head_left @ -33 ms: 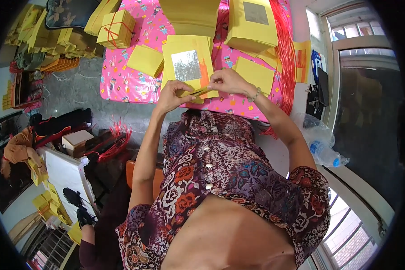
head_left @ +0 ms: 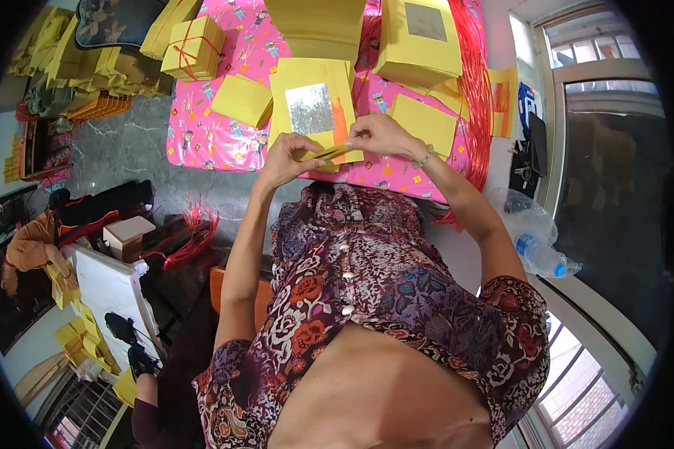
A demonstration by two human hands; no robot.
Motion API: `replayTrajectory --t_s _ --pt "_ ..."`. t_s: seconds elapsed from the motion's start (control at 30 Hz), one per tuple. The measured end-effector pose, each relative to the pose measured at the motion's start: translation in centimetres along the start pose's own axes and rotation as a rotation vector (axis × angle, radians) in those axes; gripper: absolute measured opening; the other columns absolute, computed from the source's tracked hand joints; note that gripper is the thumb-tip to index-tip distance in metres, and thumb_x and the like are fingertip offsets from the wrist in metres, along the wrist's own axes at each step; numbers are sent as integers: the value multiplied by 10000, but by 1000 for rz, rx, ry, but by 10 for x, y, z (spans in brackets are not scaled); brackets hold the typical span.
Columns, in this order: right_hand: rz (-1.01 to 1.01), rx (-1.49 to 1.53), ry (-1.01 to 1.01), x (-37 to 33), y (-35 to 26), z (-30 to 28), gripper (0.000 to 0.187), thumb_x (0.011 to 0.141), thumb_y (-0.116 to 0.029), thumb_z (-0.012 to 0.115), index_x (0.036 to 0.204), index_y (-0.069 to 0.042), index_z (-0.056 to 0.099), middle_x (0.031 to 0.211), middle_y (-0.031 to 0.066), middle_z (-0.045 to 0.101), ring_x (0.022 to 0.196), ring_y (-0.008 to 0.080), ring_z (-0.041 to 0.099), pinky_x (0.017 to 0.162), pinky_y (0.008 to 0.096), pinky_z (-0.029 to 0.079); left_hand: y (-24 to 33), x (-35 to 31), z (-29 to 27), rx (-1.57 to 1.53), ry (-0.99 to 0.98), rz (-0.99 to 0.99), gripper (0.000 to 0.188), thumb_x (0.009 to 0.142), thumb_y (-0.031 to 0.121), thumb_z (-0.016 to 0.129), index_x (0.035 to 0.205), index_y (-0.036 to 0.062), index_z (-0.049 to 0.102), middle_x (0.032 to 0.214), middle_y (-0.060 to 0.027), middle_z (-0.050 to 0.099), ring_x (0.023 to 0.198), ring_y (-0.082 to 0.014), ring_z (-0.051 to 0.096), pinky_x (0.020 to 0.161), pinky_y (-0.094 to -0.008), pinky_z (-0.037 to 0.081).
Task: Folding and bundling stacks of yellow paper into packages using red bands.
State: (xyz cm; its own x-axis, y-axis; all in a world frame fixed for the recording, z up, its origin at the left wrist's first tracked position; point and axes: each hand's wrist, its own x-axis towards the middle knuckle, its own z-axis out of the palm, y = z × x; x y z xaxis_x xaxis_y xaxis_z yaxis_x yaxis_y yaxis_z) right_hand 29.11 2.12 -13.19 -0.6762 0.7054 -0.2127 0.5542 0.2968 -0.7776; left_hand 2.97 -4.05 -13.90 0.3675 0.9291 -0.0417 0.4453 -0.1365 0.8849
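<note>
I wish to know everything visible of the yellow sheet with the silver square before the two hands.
The yellow sheet looks like paper, lying flat on similar sheets on the pink table cover. It bears a shiny silver square and, right of it, an orange streak. Left hand and right hand pinch yellow paper at its near edge, perhaps its own fold.

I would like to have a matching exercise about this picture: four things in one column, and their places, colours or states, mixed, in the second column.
Column 1
1. left hand and right hand
2. nearest silver patch
3. red strands
4. plastic bottle

Column 2
A. along the right side of the pink table
B. with a blue cap
C. holding yellow paper
D. beside an orange streak

Pairs: 1-C, 2-D, 3-A, 4-B
</note>
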Motion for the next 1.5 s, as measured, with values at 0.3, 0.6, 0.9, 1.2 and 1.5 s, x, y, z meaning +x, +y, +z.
replayTrajectory --t_s 0.3,0.6,0.9,1.2,1.5 --pt "57 44 -38 6 7 0 221 813 -294 690 837 -78 731 622 95 629 544 199 562 544 351 433 -15 -2 7 -21 66 -97 164 782 205 778 870 67 760 814 -71 699 757 -172 628 692 -294 505" --pt "98 89 -36 6 9 5 256 826 -320 648 875 -84 737 617 94 618 561 193 556 570 370 434 -19 -3 11 -110 92 -191 170 777 209 785 847 56 763 794 -62 701 713 -135 645 659 -269 513" --pt "142 131 -13 4 15 10 255 818 -313 658 863 -77 743 617 85 625 559 165 552 560 359 436 -12 -1 10 -107 102 -163 138 784 180 770 836 52 764 777 -62 699 689 -135 643 643 -270 518" --pt "117 170 12 4 19 13 261 822 -309 674 819 -55 733 572 68 588 528 143 517 530 345 417 -15 -3 12 -81 114 -167 146 770 183 776 828 49 763 776 -67 698 686 -134 639 633 -266 506" --pt "148 220 50 8 14 13 277 839 -298 677 788 -29 715 546 56 557 523 122 509 515 332 408 -26 -2 12 -159 104 -208 176 785 232 762 852 70 765 772 -42 710 694 -117 640 661 -259 501"
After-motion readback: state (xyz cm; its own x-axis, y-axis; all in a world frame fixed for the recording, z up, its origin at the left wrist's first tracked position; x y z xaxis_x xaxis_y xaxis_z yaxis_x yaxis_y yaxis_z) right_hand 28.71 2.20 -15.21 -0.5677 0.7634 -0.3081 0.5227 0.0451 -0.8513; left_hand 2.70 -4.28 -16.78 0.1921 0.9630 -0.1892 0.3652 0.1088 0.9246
